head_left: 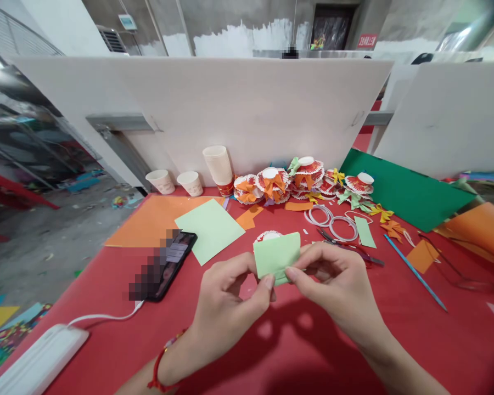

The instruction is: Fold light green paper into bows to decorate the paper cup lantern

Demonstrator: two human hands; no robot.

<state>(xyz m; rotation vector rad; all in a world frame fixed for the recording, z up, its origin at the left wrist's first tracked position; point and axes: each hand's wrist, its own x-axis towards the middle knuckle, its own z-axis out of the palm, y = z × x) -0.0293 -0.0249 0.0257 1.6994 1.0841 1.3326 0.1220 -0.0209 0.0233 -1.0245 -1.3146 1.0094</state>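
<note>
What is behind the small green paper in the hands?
Above the green paper, part of a scalloped red-and-white item shows. Its lower part is covered, so its full shape cannot be told.

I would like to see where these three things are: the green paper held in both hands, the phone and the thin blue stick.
Held green paper [276, 254]: head view, middle of its broad face.
Phone [173, 267]: head view, on its screen.
Thin blue stick [415, 272]: head view, middle of its length.
</note>
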